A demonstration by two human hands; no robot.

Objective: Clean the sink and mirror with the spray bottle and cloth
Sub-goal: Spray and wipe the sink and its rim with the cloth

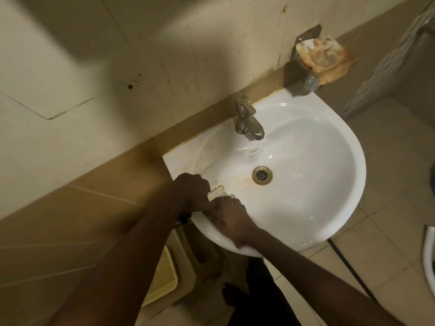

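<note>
A dim tiled bathroom is seen from above. The white sink [306, 184] is fixed to the wall, brown stains spread beside its drain [262, 175]. A pale folded cloth [215, 192] is gripped at the near-left rim by the left hand [195, 189], fingers curled; the right hand [231, 217] is curled beside it, its grip unclear. No spray bottle or mirror is seen. The stains could be merely smeared if rubbed dry.

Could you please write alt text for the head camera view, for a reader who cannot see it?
Two bare hands meet at the near-left rim of a white sink; the left hand grips a small pale cloth and the right hand rests beside it. A metal tap stands behind the drain.
</note>
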